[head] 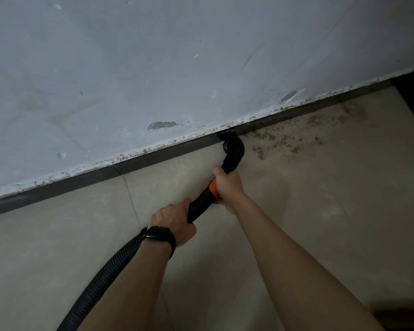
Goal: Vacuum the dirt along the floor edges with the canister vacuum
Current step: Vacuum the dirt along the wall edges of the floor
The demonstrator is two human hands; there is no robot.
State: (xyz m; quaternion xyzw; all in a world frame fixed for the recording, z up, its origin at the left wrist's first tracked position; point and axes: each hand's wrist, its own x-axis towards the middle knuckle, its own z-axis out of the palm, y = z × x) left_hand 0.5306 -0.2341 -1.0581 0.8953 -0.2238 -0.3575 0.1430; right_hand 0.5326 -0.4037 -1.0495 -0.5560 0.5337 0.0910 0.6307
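Dirt (294, 142) is lying in brown speckles on the floor (320, 211), right of centre, along the dark skirting (81, 187). The nozzle (227, 136) is pressing into the floor edge just left of it. The right hand (228, 185) is gripping the wand (232, 158) at its orange collar, and the left hand (175, 220) is holding it lower down, fingers (182, 206) wrapped round it. Doing this well likely means keeping the nozzle against the skirting and sliding it slowly right through the speckles.

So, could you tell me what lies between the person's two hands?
Head view: a black plastic vacuum wand with an orange collar spans between the left hand and right hand.
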